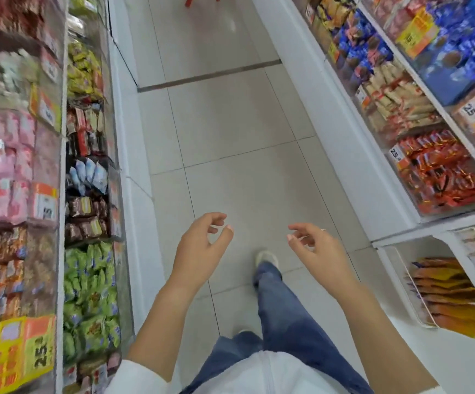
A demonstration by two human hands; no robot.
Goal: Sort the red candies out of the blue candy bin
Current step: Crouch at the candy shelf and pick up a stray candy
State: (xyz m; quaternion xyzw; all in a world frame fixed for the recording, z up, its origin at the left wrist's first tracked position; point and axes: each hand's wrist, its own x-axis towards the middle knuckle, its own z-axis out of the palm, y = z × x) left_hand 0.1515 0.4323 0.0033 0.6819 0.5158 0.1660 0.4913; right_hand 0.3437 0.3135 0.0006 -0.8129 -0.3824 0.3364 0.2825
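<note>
- Floor [230,132] of pale tiles running up the middle, a dark seam crossing it higher up.
- Shelves [60,194] on the left side packed with clear bins: pink packets [0,172], green packets [88,285], dark brown packets [85,217].
- Shelves [344,155] on the right side with bins of orange-red packets [441,174] and beige packets [395,95].
- Blue candy bin [463,52] at the top right corner, blurred, well apart from both hands; red candies inside not clearly made out.
- Jeans [284,317] and a white shoe [266,258] mid-stride on the tiles.
- Left hand [199,248] raised over the floor, fingers [216,218] loosely curled, holding nothing.
- Right hand [318,248] level with it, fingers [299,228] relaxed and slightly bent, holding nothing; a ring [323,230] on one of them.
- Orange price tags [44,200] clipped to the bin fronts.
</note>
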